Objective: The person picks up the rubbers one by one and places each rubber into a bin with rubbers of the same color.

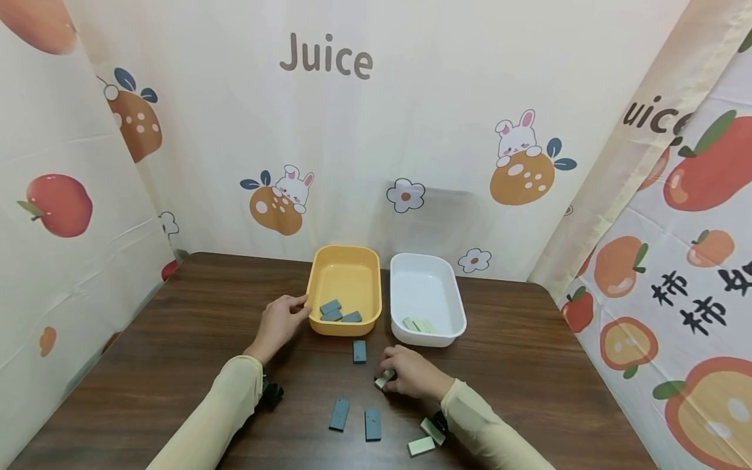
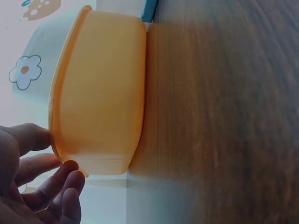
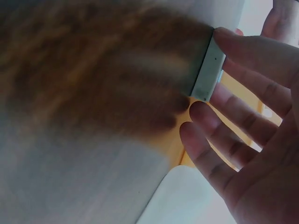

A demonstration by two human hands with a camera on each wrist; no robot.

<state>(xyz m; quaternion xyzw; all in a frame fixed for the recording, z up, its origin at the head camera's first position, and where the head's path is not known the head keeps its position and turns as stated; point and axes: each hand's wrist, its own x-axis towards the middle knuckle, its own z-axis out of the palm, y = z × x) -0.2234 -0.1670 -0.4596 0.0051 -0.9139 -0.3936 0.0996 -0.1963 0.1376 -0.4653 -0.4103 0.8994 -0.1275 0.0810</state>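
My left hand holds the left rim of a yellow plastic tray between thumb and fingers; the left wrist view shows the tray's side wall close up. In the tray lie 3 blue-grey blocks. Over the table, in front of the trays, my right hand pinches a small pale green block. In the right wrist view the thumb touches one end of this block, with fingers behind it, and the last two fingers extend loosely. A white tray contains several pale green blocks.
Three blue-grey blocks lie on the brown table: one in front of the yellow tray, two nearer the front edge. Two pale green blocks lie beside my right wrist. A printed curtain hangs behind the table.
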